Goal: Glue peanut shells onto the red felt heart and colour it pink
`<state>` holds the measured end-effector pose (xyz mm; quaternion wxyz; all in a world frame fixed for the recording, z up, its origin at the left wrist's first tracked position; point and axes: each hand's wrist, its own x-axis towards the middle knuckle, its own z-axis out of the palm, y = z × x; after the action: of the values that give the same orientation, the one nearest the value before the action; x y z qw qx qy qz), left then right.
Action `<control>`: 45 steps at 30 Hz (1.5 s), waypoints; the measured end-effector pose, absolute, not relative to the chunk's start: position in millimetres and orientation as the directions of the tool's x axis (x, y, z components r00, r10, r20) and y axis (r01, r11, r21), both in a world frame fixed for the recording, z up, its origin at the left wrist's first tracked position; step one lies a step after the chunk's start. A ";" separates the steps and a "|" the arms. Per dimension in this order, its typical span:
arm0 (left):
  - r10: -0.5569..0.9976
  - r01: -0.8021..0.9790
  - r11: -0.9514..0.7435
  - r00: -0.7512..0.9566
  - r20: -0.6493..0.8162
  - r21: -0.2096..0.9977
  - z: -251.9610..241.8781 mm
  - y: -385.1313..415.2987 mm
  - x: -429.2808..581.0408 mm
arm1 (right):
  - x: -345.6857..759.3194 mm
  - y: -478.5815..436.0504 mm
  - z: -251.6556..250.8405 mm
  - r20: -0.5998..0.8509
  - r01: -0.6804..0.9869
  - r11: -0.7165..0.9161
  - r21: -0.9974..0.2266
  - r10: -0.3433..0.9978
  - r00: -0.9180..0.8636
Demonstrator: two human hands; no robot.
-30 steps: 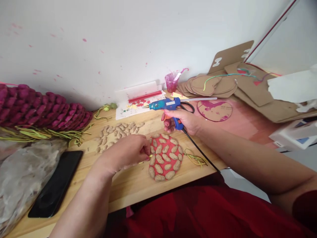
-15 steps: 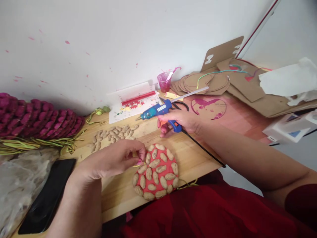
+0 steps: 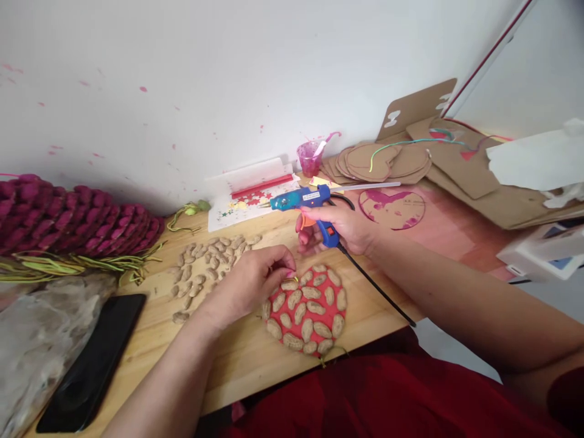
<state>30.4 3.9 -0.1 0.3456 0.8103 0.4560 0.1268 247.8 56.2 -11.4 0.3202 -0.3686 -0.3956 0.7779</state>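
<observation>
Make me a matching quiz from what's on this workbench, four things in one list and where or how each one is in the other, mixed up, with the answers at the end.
Things:
1. Glue gun
2. Peanut-covered piece
3. Phone
4. Plastic cup

Place, colour or state:
A. Lying flat beside the cloudy plastic bag
B. Stained pinkish purple, with a white stick-like thing in it
C. Held in the right hand
D. Red between its peanuts, right by the fingertips of the left hand

Right pairs: 1-C, 2-D, 3-A, 4-B.
</observation>
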 end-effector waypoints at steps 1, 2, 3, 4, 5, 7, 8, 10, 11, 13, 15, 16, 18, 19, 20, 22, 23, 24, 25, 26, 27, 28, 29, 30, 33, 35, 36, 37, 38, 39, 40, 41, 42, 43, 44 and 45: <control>0.840 0.646 -0.335 0.534 -0.092 0.685 -2.4 3.8 32.4 | 247.2 56.5 -11.8 -0.297 -0.214 -0.458 -0.863 0.802 -0.517; 0.860 0.644 -0.318 0.505 -0.074 0.695 -4.6 3.8 34.2 | 246.9 57.1 -12.4 -0.240 -0.253 -0.407 -0.878 0.830 -0.504; 0.881 0.641 -0.295 0.469 -0.058 0.708 -6.6 4.0 35.8 | 246.9 57.9 -13.1 -0.164 -0.310 -0.344 -0.886 0.859 -0.485; 0.900 0.633 -0.269 0.434 -0.044 0.725 -8.5 4.1 37.4 | 247.2 58.9 -13.7 -0.094 -0.365 -0.288 -0.885 0.880 -0.465; 0.913 0.617 -0.247 0.406 -0.033 0.747 -10.2 4.2 38.8 | 247.7 59.8 -14.1 -0.048 -0.406 -0.251 -0.879 0.892 -0.449; 0.917 0.542 -0.227 0.399 -0.009 0.809 -12.9 4.4 41.0 | 248.8 60.8 -14.3 -0.051 -0.415 -0.260 -0.872 0.891 -0.451; 0.913 0.487 -0.230 0.408 0.013 0.843 -13.8 4.6 41.5 | 249.2 60.8 -14.0 -0.082 -0.396 -0.287 -0.872 0.884 -0.460; 0.910 0.398 -0.261 0.404 0.087 0.880 -14.1 5.7 40.6 | 249.1 59.7 -13.1 -0.130 -0.359 -0.328 -0.874 0.869 -0.477; 0.915 0.386 -0.290 0.381 0.135 0.876 -13.2 6.8 38.7 | 248.8 58.9 -12.6 -0.146 -0.345 -0.342 -0.874 0.862 -0.485; 0.922 0.474 -0.363 0.308 0.235 0.802 -8.9 10.2 31.2 | 247.8 57.3 -11.4 -0.169 -0.326 -0.363 -0.873 0.853 -0.494; 0.940 0.611 -0.323 0.296 0.170 0.723 -1.4 14.4 19.9 | 246.9 56.7 -10.3 -0.192 -0.318 -0.371 -0.873 0.859 -0.475; 0.943 0.659 -0.291 0.321 0.090 0.694 3.2 16.5 13.9 | 246.7 56.6 -9.7 -0.202 -0.313 -0.368 -0.876 0.867 -0.455; 0.921 0.725 -0.267 0.385 -0.053 0.635 13.4 19.6 3.6 | 246.7 56.7 -8.4 -0.224 -0.286 -0.365 -0.886 0.878 -0.424; 0.905 0.758 -0.269 0.411 -0.115 0.594 18.6 20.4 0.1 | 246.9 56.4 -7.8 -0.235 -0.270 -0.368 -0.890 0.877 -0.419; 0.886 0.789 -0.276 0.430 -0.173 0.549 23.5 20.3 -2.1 | 247.2 55.8 -7.1 -0.241 -0.256 -0.373 -0.892 0.871 -0.428; 0.859 0.828 -0.305 0.452 -0.241 0.470 31.5 17.0 -3.4 | 247.9 53.5 -5.9 -0.236 -0.242 -0.389 -0.889 0.842 -0.486; 0.852 0.840 -0.313 0.454 -0.259 0.444 34.1 13.5 -3.3 | 248.1 52.0 -5.5 -0.227 -0.238 -0.399 -0.886 0.818 -0.528; 0.852 0.848 -0.315 0.451 -0.266 0.427 35.4 8.5 -3.3 | 248.2 50.3 -5.3 -0.219 -0.228 -0.410 -0.883 0.791 -0.572; 0.856 0.853 -0.313 0.444 -0.265 0.418 35.3 2.1 -3.7 | 248.1 48.6 -5.3 -0.215 -0.213 -0.418 -0.883 0.764 -0.608; 0.864 0.860 -0.307 0.431 -0.260 0.407 33.7 -5.7 -4.8 | 247.7 47.1 -5.5 -0.214 -0.196 -0.421 -0.885 0.744 -0.633; 0.873 0.865 -0.304 0.421 -0.248 0.399 30.7 -14.5 -6.7 | 247.1 45.9 -5.8 -0.215 -0.179 -0.419 -0.890 0.732 -0.646; 0.881 0.860 -0.316 0.422 -0.212 0.401 26.5 -24.2 -9.2 | 246.3 45.0 -6.1 -0.216 -0.164 -0.412 -0.896 0.728 -0.650; 0.892 0.860 -0.315 0.412 -0.184 0.401 21.4 -34.1 -12.0 | 245.5 44.4 -6.3 -0.215 -0.154 -0.403 -0.902 0.729 -0.650; 0.900 0.855 -0.319 0.409 -0.153 0.409 15.5 -44.0 -14.8 | 244.7 44.1 -6.4 -0.210 -0.149 -0.391 -0.908 0.733 -0.647; 0.939 0.848 -0.295 0.343 -0.033 0.440 -3.0 -68.7 -20.1 | 243.2 43.9 -5.6 -0.211 -0.131 -0.374 -0.918 0.740 -0.638; 0.945 0.824 -0.305 0.325 0.044 0.478 -13.2 -78.4 -20.0 | 242.8 44.0 -5.4 -0.226 -0.114 -0.375 -0.920 0.746 -0.627; 0.945 0.813 -0.314 0.318 0.078 0.490 -17.0 -81.1 -19.3 | 242.8 44.1 -5.7 -0.234 -0.107 -0.378 -0.920 0.746 -0.623; 0.944 0.813 -0.321 0.313 0.101 0.486 -19.9 -82.6 -18.4 | 242.8 44.4 -6.3 -0.237 -0.105 -0.380 -0.919 0.745 -0.623; 0.947 0.828 -0.319 0.295 0.126 0.461 -21.9 -83.1 -17.5 | 242.9 44.8 -7.1 -0.235 -0.106 -0.381 -0.919 0.742 -0.629; 0.952 0.855 -0.306 0.266 0.153 0.418 -23.1 -83.1 -16.9 | 243.0 45.4 -7.9 -0.228 -0.109 -0.379 -0.919 0.736 -0.637; 0.955 0.887 -0.284 0.229 0.187 0.364 -23.7 -82.8 -16.5 | 243.3 46.1 -8.7 -0.223 -0.109 -0.376 -0.920 0.732 -0.644; 0.955 0.916 -0.255 0.188 0.230 0.310 -24.0 -82.6 -16.2 | 243.6 46.8 -9.2 -0.218 -0.108 -0.369 -0.923 0.733 -0.644; 0.948 0.934 -0.231 0.153 0.278 0.273 -24.2 -82.7 -16.0 | 244.0 47.4 -9.4 -0.215 -0.107 -0.362 -0.926 0.739 -0.639; 0.940 0.940 -0.217 0.129 0.317 0.263 -24.3 -83.3 -15.8 | 244.5 47.9 -9.2 -0.216 -0.104 -0.356 -0.929 0.747 -0.629; 0.933 0.935 -0.218 0.115 0.342 0.280 -24.7 -84.2 -15.4 | 244.9 48.2 -8.8 -0.219 -0.101 -0.352 -0.930 0.755 -0.618; 0.930 0.920 -0.232 0.115 0.348 0.316 -25.3 -85.6 -14.9 | 245.2 48.4 -8.2 -0.222 -0.101 -0.352 -0.931 0.763 -0.607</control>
<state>-14.9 -85.6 -25.3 0.0109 0.7467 0.6195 0.2419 245.2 48.4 -8.2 0.2880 -0.3366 -0.4911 0.7501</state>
